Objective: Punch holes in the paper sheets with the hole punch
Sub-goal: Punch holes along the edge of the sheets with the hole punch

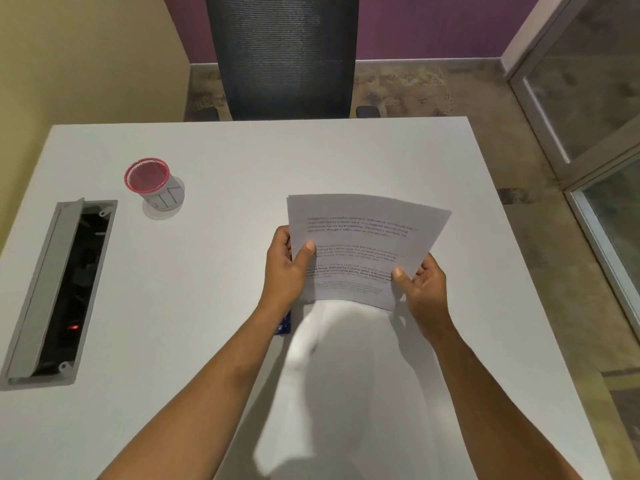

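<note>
I hold a thin stack of printed paper sheets (363, 244) above the white table (214, 161), a little right of centre. My left hand (287, 268) grips the sheets' left edge, thumb on top. My right hand (424, 289) grips the lower right corner. A dark blue object (284, 323) peeks out beside my left wrist, mostly hidden by my arm and the sheets; I cannot tell if it is the hole punch.
A pink mesh cup (152, 183) stands at the table's back left. An open grey cable box (65, 285) is set into the left side. A black mesh chair (287, 57) stands behind the far edge. Glass panels (588, 98) are at right.
</note>
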A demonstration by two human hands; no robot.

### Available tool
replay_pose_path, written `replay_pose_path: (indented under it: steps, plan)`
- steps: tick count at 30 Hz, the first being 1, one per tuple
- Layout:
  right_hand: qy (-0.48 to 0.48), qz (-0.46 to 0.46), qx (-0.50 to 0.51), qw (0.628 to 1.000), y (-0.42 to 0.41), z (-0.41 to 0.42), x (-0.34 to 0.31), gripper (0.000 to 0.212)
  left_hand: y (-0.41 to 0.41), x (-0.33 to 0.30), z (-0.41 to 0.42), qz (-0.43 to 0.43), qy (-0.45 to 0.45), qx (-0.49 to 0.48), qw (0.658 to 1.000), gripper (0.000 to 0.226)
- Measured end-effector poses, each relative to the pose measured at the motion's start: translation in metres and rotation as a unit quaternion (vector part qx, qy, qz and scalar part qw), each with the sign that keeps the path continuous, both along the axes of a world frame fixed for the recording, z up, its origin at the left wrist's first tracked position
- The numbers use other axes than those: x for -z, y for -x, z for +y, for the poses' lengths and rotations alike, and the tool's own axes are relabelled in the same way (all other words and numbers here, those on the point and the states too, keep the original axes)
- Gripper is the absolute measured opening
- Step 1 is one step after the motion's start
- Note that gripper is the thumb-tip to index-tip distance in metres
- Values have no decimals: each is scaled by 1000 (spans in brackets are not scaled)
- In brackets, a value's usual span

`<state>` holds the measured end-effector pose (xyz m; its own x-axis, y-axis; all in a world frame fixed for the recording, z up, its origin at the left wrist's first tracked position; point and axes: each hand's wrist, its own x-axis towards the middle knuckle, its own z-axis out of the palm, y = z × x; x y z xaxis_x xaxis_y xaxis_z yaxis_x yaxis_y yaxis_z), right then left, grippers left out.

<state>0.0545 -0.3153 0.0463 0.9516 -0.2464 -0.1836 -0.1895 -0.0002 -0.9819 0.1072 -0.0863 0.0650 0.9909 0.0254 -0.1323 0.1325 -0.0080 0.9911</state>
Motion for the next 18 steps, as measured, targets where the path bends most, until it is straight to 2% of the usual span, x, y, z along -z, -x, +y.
replay_pose_path:
  steps: [12, 18]
  plan:
    - [-5, 0, 19, 1000, 5, 12, 5, 40, 12, 4, -8, 14, -21, -1, 1000, 37]
    - [-10, -29, 48, 998, 1, 17, 0, 31, 11, -6, -9, -10, -16, -26, 999, 36]
